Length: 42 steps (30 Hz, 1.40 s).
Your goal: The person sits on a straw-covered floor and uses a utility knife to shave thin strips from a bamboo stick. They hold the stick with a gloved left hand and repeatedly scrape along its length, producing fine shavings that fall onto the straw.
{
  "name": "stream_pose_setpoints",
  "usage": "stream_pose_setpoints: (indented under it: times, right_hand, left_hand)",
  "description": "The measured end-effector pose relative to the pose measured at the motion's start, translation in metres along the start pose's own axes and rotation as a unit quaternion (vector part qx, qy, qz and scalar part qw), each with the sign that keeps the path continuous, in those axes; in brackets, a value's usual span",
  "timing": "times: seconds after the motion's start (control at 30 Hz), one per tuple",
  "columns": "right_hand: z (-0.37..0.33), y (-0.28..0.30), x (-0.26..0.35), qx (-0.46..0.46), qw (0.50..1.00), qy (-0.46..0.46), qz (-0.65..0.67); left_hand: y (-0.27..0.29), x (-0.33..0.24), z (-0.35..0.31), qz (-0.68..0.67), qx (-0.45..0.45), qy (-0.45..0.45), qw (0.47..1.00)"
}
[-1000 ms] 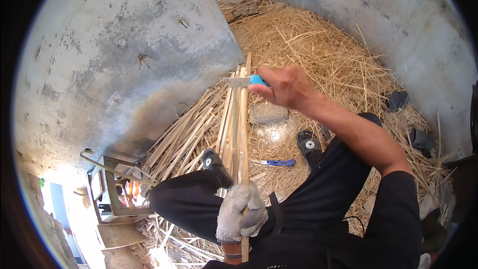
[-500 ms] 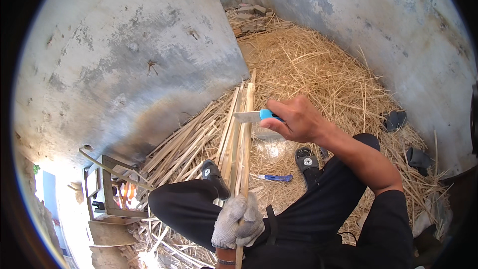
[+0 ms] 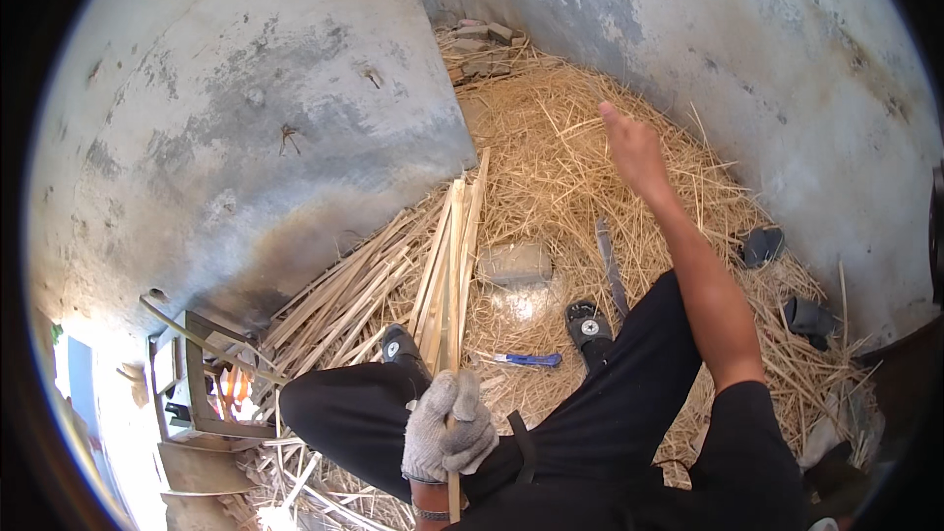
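Note:
My left hand (image 3: 449, 425), in a pale knitted work glove, is closed around a long flat strip of split bamboo or wood (image 3: 455, 285). The strip runs up between my legs and rests among similar strips (image 3: 433, 275). My bare right hand (image 3: 637, 155) is stretched out far to the right over the straw, with its fingers curled and the thumb or one finger pointing forward. What it grips cannot be made out; no handle or blade shows there. A blue utility knife (image 3: 531, 360) lies on the floor between my feet.
A brick-like block (image 3: 516, 264) lies beyond the utility knife, and a long grey blade (image 3: 611, 265) near my right shoe. Straw (image 3: 560, 138) covers the floor up to the wall (image 3: 708, 49). More strips (image 3: 344, 275) and a frame-like stand (image 3: 202, 374) are at left.
My right hand has swept forward and away from the strips; the blue-handled knife it held no longer shows. The left hand still grips its strip. The view has shifted slightly.

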State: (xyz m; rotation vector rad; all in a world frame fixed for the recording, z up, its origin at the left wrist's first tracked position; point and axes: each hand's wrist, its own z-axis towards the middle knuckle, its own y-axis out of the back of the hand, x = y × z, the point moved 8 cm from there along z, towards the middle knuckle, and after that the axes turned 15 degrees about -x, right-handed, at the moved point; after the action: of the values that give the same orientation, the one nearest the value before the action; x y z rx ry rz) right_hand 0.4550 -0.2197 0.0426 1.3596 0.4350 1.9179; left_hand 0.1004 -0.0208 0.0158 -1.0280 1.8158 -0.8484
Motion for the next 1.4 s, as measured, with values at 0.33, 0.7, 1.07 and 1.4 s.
stream_pose_setpoints:
  times: [0.33,0.7,1.07,1.4]
  right_hand:
    - [-0.138,-0.013,0.122,0.128,0.896,0.380,0.189]
    - [0.018,-0.005,0.007,-0.064,0.996,0.054,-0.036]
    - [-0.176,0.002,0.132,0.157,0.852,0.437,0.243]
    - [-0.196,-0.007,0.128,0.251,0.838,0.419,0.244]
  left_hand:
    - [0.003,0.005,-0.009,0.076,-0.048,-0.039,0.995]
    - [-0.001,0.019,-0.030,0.213,-0.124,-0.019,0.969]
    - [0.014,-0.012,-0.017,0.263,-0.178,-0.117,0.941]
    - [-0.010,-0.023,-0.023,0.449,-0.283,-0.068,0.845]
